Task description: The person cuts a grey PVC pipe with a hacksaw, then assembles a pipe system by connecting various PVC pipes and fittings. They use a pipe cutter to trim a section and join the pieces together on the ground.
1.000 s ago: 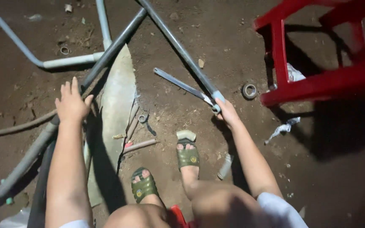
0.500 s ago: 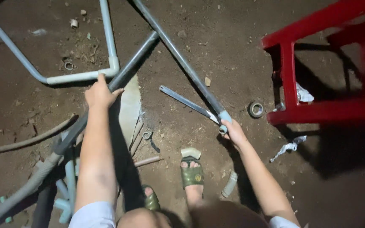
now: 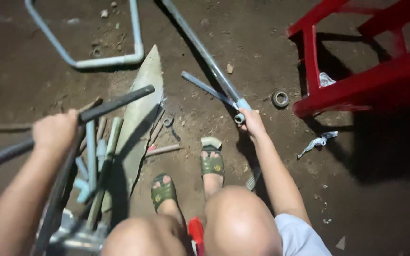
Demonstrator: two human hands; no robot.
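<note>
I sit low over a dirt floor, knees and sandalled feet at the bottom. My left hand (image 3: 55,131) grips a dark grey pipe (image 3: 115,102), lifted so it runs from the left edge up to the right. My right hand (image 3: 252,122) holds the near end of a long grey pipe (image 3: 200,50) at its light blue fitting (image 3: 241,105); that pipe runs up and left out of view. A shorter flat grey bar (image 3: 205,87) lies just left of it.
A red plastic stool (image 3: 357,80) stands at the right. A bent grey pipe frame (image 3: 96,61) lies at the upper left. A pale pointed slab (image 3: 141,104), several pipe pieces (image 3: 91,156), a tape roll (image 3: 280,98) and a crumpled wrapper (image 3: 316,142) lie on the floor.
My left hand has pulled the dark pipe back toward me and lifted its far end off the ground. My right hand keeps its hold on the long pipe's end.
</note>
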